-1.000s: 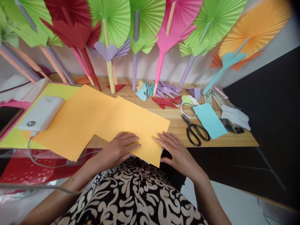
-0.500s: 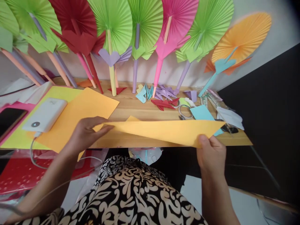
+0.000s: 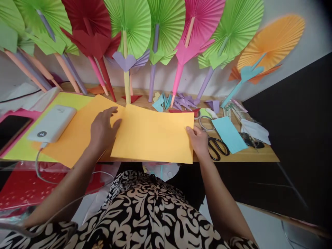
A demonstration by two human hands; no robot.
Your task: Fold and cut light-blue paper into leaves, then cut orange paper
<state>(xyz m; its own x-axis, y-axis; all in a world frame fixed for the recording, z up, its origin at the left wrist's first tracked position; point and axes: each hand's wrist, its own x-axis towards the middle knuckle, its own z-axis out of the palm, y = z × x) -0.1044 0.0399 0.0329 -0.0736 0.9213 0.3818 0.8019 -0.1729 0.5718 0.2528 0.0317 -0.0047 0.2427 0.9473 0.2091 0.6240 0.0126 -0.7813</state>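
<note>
A light orange paper sheet (image 3: 155, 136) lies spread near the front edge of the wooden table (image 3: 261, 154). My right hand (image 3: 199, 140) pinches its right edge between thumb and fingers. Just off the sheet's left side, my left hand (image 3: 103, 128) is raised with thumb and fingers apart, holding nothing. Beneath that hand is another orange sheet (image 3: 75, 135), resting on a yellow-green sheet (image 3: 15, 148). Black-handled scissors (image 3: 219, 148) lie right of my right hand, their blades hidden, beside a light blue paper (image 3: 229, 135).
Paper fans, among them a red one (image 3: 86, 27) and an orange one (image 3: 272, 45), lean on the wall. A white power bank (image 3: 53, 122) with a cable and a phone (image 3: 12, 129) lie left. Purple paper pieces (image 3: 184, 101) and tape (image 3: 206, 122) sit behind.
The narrow orange strip between my hands now shows as a broad, flat sheet. My left hand has let go; my right hand has moved left with its edge. The scissors have come into view.
</note>
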